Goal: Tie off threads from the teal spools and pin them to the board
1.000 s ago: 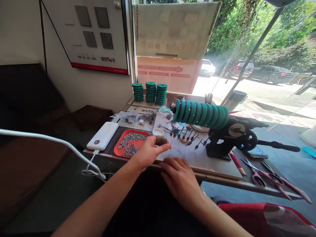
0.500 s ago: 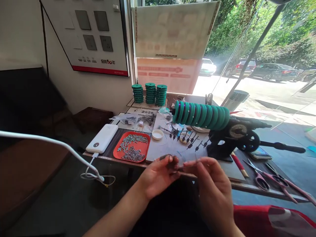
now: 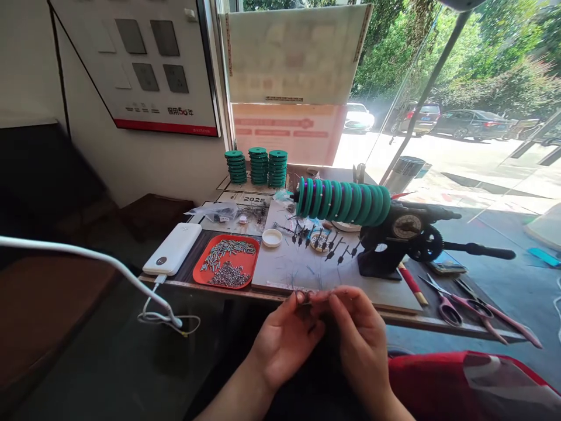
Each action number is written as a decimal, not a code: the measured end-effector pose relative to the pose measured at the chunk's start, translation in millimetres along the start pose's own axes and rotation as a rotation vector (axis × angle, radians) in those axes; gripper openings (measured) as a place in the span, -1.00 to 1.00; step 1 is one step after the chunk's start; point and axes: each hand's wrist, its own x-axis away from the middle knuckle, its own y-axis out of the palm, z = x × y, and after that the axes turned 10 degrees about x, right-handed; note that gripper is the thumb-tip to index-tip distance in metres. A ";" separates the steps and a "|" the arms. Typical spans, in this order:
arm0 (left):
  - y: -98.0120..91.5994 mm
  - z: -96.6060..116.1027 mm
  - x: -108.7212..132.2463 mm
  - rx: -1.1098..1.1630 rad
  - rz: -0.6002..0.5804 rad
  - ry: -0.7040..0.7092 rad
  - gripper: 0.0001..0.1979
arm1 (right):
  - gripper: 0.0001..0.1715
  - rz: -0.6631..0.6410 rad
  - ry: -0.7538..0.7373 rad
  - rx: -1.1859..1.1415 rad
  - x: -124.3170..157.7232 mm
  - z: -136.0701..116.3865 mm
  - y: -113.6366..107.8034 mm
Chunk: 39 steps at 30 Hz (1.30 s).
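Close together in front of the bench edge, my left hand (image 3: 287, 339) and my right hand (image 3: 362, 333) meet at the fingertips. My left thumb and finger are pinched round something small and dark that I cannot make out. The right thumb and forefinger press together too, and what lies between them is too small to name. Just beyond the hands is a pale board (image 3: 280, 269) with several small black pieces on thin stems (image 3: 332, 254). A black winding stand (image 3: 385, 251) behind it carries a row of green spools (image 3: 344, 202).
An orange tray (image 3: 198, 269) of small metal parts lies left of the board, beside a white power bank (image 3: 173, 248) with a cable. A white lid (image 3: 272, 238) sits near it. Pink-handled scissors (image 3: 451, 310) rest at right. Stacked green spools (image 3: 258, 166) stand behind.
Both hands have drawn closer together, and the right fingertips now meet the left ones. The whole view has shifted slightly, with the bench things appearing further left.
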 end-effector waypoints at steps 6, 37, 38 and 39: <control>0.2 -0.1 -0.5 0.022 0.002 -0.012 -0.94 | -0.88 0.011 0.082 -0.052 0.4 3.2 -0.4; 4.9 2.0 16.6 -1.012 0.145 0.467 -0.85 | -0.67 -0.088 -0.909 1.300 -10.1 -4.2 -46.6; 6.8 3.6 16.6 -1.069 0.145 0.504 -0.84 | -0.65 -0.166 -0.905 1.348 -16.0 -5.5 -49.1; 8.3 4.9 16.3 -1.090 0.146 0.517 -0.84 | -0.64 -0.223 -0.901 1.355 -20.7 -6.0 -50.8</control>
